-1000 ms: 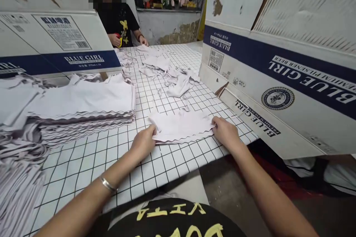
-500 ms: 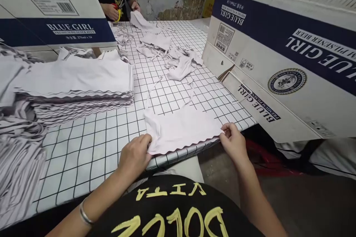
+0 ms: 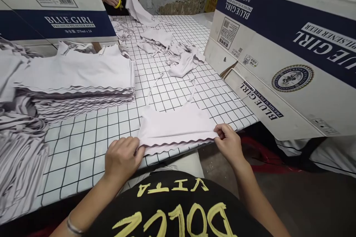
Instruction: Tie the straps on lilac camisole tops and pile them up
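Observation:
A pale pinkish-white strappy top (image 3: 175, 124) lies flat at the table's front edge, its wavy hem toward me and two thin straps pointing away. My left hand (image 3: 122, 157) pinches the left corner of the hem, with thumb and fingers closed on the fabric. At the right corner, my right hand (image 3: 227, 141) grips the hem in the same way. Between the hands the hem is stretched straight, and a second layer shows below it. Left of it sits a neat stack of similar tops (image 3: 80, 70) with wavy edges.
Beer cartons stand at the left (image 3: 55, 18) and right (image 3: 278, 52) of the grid-patterned table (image 3: 91, 133). More folded garments (image 3: 22, 166) pile at the left edge. Loose pieces (image 3: 183, 63) lie mid-table. Across it, a person holds yellow-handled scissors (image 3: 119, 0) and white fabric (image 3: 137, 9).
My left hand has moved slightly left and my right hand slightly left too, so the top now lies flatter, its left-side fold smoothed. The person opposite has raised their fabric.

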A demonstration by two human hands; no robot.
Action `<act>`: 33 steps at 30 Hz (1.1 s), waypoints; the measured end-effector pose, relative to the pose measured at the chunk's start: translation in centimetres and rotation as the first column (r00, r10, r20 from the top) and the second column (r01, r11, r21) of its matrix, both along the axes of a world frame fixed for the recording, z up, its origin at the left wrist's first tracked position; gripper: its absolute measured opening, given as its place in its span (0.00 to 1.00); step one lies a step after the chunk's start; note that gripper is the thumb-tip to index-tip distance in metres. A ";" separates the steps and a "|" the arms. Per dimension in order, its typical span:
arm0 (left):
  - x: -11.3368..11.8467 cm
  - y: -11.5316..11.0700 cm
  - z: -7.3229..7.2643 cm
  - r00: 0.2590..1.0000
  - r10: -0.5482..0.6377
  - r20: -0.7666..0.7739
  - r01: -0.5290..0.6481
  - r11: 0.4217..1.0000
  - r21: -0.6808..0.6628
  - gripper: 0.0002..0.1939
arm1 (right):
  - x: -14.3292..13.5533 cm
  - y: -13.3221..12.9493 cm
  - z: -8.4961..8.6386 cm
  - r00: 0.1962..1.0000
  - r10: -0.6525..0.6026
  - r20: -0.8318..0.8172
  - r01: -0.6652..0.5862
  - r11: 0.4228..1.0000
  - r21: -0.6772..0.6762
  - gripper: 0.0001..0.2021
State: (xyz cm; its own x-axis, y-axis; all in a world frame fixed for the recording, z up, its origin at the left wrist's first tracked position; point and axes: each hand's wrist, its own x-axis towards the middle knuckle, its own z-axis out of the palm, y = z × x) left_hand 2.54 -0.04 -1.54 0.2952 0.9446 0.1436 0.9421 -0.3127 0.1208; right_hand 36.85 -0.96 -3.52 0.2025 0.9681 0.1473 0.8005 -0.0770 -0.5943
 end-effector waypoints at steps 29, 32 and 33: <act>0.0 0.7 -3.0 0.869 -0.478 0.127 0.493 0.858 -0.147 0.39 | -20.7 19.4 2.4 0.606 -0.034 -0.795 -0.476 0.786 -0.396 0.09; 0.0 0.7 -3.1 0.865 -0.474 0.165 0.498 0.851 -0.167 0.38 | -19.9 23.5 3.9 0.465 -0.215 -0.859 -0.422 0.799 -0.429 0.10; -0.1 0.7 -3.0 0.862 -0.473 0.180 0.502 0.846 -0.180 0.38 | -19.7 25.1 4.6 0.465 -0.234 -0.854 -0.390 0.812 -0.434 0.09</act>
State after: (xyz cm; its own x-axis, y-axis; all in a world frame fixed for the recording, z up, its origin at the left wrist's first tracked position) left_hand 2.45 0.63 -4.58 0.7190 0.6947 0.0221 0.6474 -0.6810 0.3424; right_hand 17.16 24.12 1.08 -0.1664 0.8177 -0.5511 -0.0706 -0.5673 -0.8204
